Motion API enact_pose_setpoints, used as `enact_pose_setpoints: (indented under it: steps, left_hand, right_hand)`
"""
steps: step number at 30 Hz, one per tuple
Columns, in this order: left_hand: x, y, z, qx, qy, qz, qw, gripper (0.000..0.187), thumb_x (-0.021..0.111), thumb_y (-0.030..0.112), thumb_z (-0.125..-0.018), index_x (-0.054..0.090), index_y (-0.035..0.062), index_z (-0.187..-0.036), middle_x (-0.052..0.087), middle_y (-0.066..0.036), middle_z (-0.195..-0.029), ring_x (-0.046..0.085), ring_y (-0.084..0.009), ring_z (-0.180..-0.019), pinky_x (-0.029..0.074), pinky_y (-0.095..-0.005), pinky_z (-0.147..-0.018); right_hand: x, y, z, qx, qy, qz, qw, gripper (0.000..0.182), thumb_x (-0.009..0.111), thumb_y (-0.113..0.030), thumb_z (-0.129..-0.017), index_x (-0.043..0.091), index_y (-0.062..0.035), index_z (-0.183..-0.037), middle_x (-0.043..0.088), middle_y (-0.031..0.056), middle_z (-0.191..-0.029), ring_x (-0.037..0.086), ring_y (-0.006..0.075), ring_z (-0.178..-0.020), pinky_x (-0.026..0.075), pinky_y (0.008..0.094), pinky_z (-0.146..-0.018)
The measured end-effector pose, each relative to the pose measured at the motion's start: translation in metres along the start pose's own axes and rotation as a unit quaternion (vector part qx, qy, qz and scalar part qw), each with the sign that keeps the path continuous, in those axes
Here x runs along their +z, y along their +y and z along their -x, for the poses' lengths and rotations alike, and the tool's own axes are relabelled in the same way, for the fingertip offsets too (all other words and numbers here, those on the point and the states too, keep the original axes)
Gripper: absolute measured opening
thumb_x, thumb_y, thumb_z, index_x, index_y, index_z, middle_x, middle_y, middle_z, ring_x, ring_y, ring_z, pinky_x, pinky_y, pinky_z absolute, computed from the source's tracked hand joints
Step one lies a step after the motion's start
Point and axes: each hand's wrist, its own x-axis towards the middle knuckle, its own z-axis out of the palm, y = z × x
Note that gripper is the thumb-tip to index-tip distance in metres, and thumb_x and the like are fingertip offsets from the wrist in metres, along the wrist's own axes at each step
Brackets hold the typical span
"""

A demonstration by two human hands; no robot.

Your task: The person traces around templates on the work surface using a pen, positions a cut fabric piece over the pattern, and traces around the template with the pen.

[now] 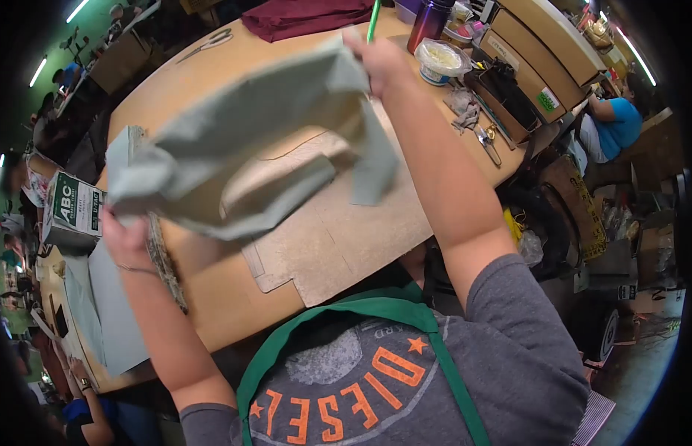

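A pale grey-green piece of fabric (pixel 242 111) is stretched in the air above the table, blurred by motion and sagging in the middle. My left hand (pixel 126 236) grips its near left end. At the far right corner, my right hand (pixel 377 61) is closed on the cloth. A thin green stick, perhaps a pen (pixel 373 21), rises beside my right fingers; whether I hold it cannot be made out. Below the fabric lies a flat tan cardboard template (pixel 323 253) with cut notches and drawn lines, partly covered by the cloth.
Scissors (pixel 206 44) and maroon cloth (pixel 309 16) lie at the far side. On the right are a plastic tub (pixel 441 61), a dark tumbler (pixel 430 24), snips (pixel 488 145) and cardboard boxes (pixel 539 44). An ABC box (pixel 72 204) stands left. Other people work nearby.
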Motion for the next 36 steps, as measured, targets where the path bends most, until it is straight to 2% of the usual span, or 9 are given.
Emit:
enact_pose_setpoints:
  steps: [3, 4, 7, 10, 19, 25, 28, 31, 36]
  left_hand:
    - [0.048, 0.096, -0.029, 0.173, -0.060, -0.060, 0.981, 0.039, 0.032, 0.021, -0.087, 0.051, -0.0053, -0.109, 0.055, -0.019, -0.109, 0.053, -0.0319, -0.101, 0.041, -0.0451, -0.089]
    - [0.049, 0.118, -0.019, 0.068, -0.361, 0.019, 0.930, 0.041, 0.031, 0.022, -0.087, 0.049, -0.0051, -0.113, 0.053, -0.021, -0.112, 0.051, -0.0328, -0.104, 0.039, -0.0459, -0.092]
    - [0.100, 0.082, 0.048, 0.216, 0.054, -0.077, 0.972, 0.044, 0.032, 0.022, -0.086, 0.045, -0.0052, -0.118, 0.050, -0.020, -0.118, 0.049, -0.0311, -0.107, 0.038, -0.0437, -0.094]
    - [0.034, 0.015, 0.050, 0.103, 0.099, -0.088, 0.986, 0.042, 0.038, 0.029, -0.087, 0.050, -0.0014, -0.113, 0.053, -0.014, -0.113, 0.051, -0.0275, -0.103, 0.041, -0.0434, -0.089]
    - [-0.031, -0.131, 0.118, -0.254, 0.047, -0.001, 0.966, 0.048, 0.051, 0.034, -0.085, 0.041, 0.0003, -0.118, 0.050, -0.014, -0.116, 0.049, -0.0241, -0.106, 0.041, -0.0370, -0.090]
    - [-0.020, -0.123, 0.137, -0.175, -0.055, -0.402, 0.897, 0.037, 0.068, 0.017, -0.074, 0.050, -0.0021, -0.100, 0.059, -0.009, -0.089, 0.057, -0.0162, -0.081, 0.046, -0.0270, -0.073]
    - [-0.018, -0.099, 0.163, -0.289, -0.142, -0.614, 0.721, 0.026, 0.067, 0.016, -0.074, 0.054, -0.0021, -0.087, 0.058, -0.005, -0.069, 0.056, -0.0140, -0.065, 0.046, -0.0250, -0.062]
    - [-0.037, -0.091, 0.171, -0.268, -0.043, -0.461, 0.845, 0.020, 0.064, 0.018, -0.076, 0.057, -0.0001, -0.081, 0.058, -0.006, -0.067, 0.054, -0.0108, -0.057, 0.044, -0.0224, -0.053]
    - [0.010, -0.084, 0.103, 0.173, -0.054, -0.654, 0.735, 0.025, 0.064, 0.015, -0.074, 0.053, -0.0007, -0.090, 0.059, -0.012, -0.084, 0.057, -0.0226, -0.079, 0.045, -0.0318, -0.069]
  right_hand:
    - [0.017, -0.066, -0.018, -0.192, -0.065, -0.021, 0.979, 0.019, 0.060, -0.014, -0.080, 0.057, 0.0002, -0.092, 0.058, 0.0073, -0.074, 0.057, 0.0149, -0.061, 0.049, 0.0292, -0.055]
    - [0.025, -0.094, 0.007, -0.211, -0.084, -0.083, 0.970, 0.014, 0.058, -0.011, -0.081, 0.057, 0.0009, -0.089, 0.056, 0.0072, -0.070, 0.056, 0.0152, -0.058, 0.048, 0.0294, -0.051]
    - [0.014, -0.113, 0.036, -0.180, -0.050, 0.053, 0.981, 0.018, 0.057, -0.010, -0.082, 0.057, 0.0034, -0.094, 0.060, 0.0105, -0.079, 0.057, 0.0157, -0.059, 0.049, 0.0294, -0.053]
    - [-0.022, -0.054, 0.034, -0.151, -0.122, 0.138, 0.971, 0.031, 0.063, -0.014, -0.079, 0.054, 0.0044, -0.103, 0.061, 0.0083, -0.088, 0.058, 0.0147, -0.073, 0.048, 0.0271, -0.064]
    - [-0.143, 0.107, 0.035, 0.099, -0.061, 0.219, 0.969, 0.043, 0.066, -0.016, -0.076, 0.049, 0.0041, -0.110, 0.059, 0.0108, -0.095, 0.057, 0.0173, -0.082, 0.046, 0.0296, -0.073]
    - [-0.164, 0.107, 0.064, -0.039, -0.061, 0.445, 0.893, 0.042, 0.069, -0.015, -0.069, 0.053, 0.0033, -0.103, 0.060, 0.0108, -0.088, 0.057, 0.0180, -0.079, 0.045, 0.0286, -0.071]
    - [-0.182, 0.084, 0.094, -0.038, -0.047, 0.556, 0.829, 0.038, 0.069, -0.014, -0.068, 0.055, 0.0039, -0.098, 0.060, 0.0135, -0.083, 0.058, 0.0202, -0.075, 0.045, 0.0305, -0.068]
    - [-0.186, 0.075, 0.102, -0.037, 0.034, 0.624, 0.779, 0.031, 0.068, -0.018, -0.070, 0.056, 0.0038, -0.089, 0.060, 0.0180, -0.078, 0.058, 0.0270, -0.069, 0.045, 0.0348, -0.064]
    - [-0.108, 0.080, 0.094, -0.126, 0.041, 0.613, 0.778, 0.026, 0.065, -0.021, -0.075, 0.052, 0.0012, -0.072, 0.055, 0.0185, -0.068, 0.053, 0.0364, -0.066, 0.042, 0.0414, -0.059]
